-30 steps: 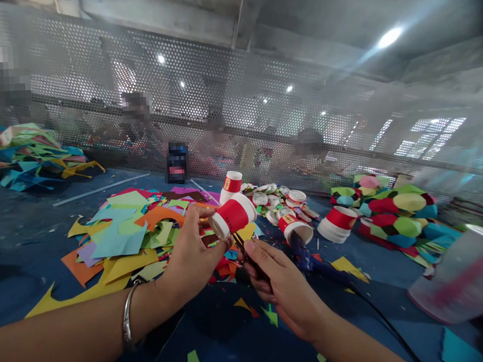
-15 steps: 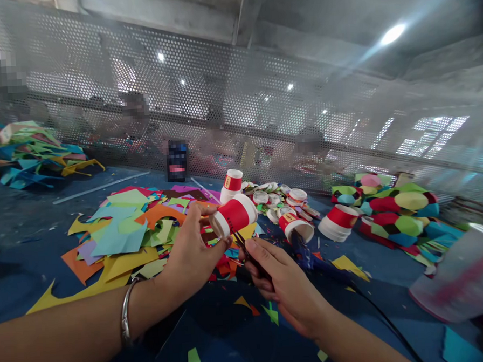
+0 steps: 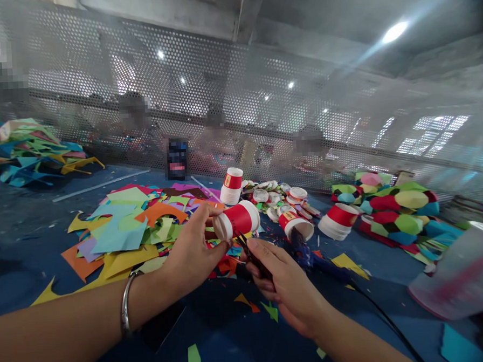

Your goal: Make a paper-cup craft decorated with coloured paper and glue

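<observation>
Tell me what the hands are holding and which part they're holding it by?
The left hand grips a red-and-white cup by its left end, between thumb and fingers. The right hand holds a dark two-pointed tool behind its tips.

Left hand (image 3: 190, 251) gripping a tilted red-and-white cup (image 3: 242, 217), right hand (image 3: 276, 273) holding a dark tool (image 3: 243, 242), its tips by the cup, paper scraps (image 3: 120, 230) on the blue table (image 3: 221, 338), stacked cups (image 3: 230, 191) behind, perforated screen (image 3: 195, 70)
</observation>
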`<state>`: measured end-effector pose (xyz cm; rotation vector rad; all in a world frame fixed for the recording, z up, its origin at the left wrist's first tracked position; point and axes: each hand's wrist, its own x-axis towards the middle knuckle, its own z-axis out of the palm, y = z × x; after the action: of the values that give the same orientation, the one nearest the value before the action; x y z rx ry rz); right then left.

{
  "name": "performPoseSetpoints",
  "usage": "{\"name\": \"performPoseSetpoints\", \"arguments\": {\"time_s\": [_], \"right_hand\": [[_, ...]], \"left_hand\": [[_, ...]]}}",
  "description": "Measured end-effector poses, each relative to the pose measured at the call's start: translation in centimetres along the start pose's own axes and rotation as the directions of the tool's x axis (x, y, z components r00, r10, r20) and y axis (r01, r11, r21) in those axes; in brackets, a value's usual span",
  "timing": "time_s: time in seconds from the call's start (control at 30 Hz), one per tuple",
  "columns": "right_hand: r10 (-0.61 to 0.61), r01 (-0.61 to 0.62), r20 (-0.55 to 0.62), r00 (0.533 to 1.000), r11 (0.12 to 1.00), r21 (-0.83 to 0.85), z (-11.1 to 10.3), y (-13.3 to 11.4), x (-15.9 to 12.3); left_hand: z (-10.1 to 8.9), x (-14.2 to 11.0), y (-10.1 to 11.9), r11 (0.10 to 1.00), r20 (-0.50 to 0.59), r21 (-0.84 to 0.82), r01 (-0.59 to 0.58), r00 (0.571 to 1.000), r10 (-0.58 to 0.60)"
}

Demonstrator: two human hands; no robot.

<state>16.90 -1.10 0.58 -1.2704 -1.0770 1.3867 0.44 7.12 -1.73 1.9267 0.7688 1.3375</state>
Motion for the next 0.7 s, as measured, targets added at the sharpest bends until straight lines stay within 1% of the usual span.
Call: {"name": "performPoseSetpoints", "arguments": {"time_s": [0.1, 0.2, 0.27, 0.33, 0.4, 0.47, 0.6, 0.7], "right_hand": [[-0.004, 0.004, -0.011, 1.000, 1.000, -0.006, 0.1, 0.1, 0.0], [-0.002, 0.001, -0.026, 1.000, 1.000, -0.004, 0.2, 0.1, 0.1], [-0.004, 0.005, -0.047, 0.999, 1.000, 0.007, 0.4, 0.1, 0.2], [-0.027, 0.029, -0.057, 0.998, 0.999, 0.031, 0.5, 0.0, 0.3], [-0.055, 0.058, -0.054, 0.997, 0.996, 0.060, 0.6, -0.1, 0.3], [-0.067, 0.071, -0.050, 0.996, 0.994, 0.081, 0.7, -0.2, 0.2], [-0.065, 0.069, -0.052, 0.997, 0.995, 0.077, 0.9, -0.4, -0.2], [-0.064, 0.067, -0.056, 0.996, 0.997, 0.048, 0.9, -0.3, -0.2]], "left_hand": [[-0.1, 0.1, 0.2, 0.999, 0.004, 0.044, 0.002, 1.000, -0.002], [0.0, -0.1, 0.4, 0.991, 0.017, 0.124, -0.056, 0.998, 0.054], [0.3, -0.3, 0.5, 0.985, 0.032, 0.143, -0.093, 0.995, 0.089], [0.6, -0.5, 0.5, 0.991, 0.017, 0.110, -0.077, 0.997, 0.076], [0.9, -0.5, 0.4, 0.996, -0.021, 0.070, -0.053, 0.998, 0.054], [0.9, -0.5, 0.4, 0.997, -0.045, 0.055, -0.059, 0.997, 0.061], [0.8, -0.7, 0.8, 0.995, -0.033, 0.048, -0.089, 0.995, 0.091], [0.8, -1.0, 1.4, 0.997, -0.026, -0.039, -0.064, 0.998, 0.063]]}}
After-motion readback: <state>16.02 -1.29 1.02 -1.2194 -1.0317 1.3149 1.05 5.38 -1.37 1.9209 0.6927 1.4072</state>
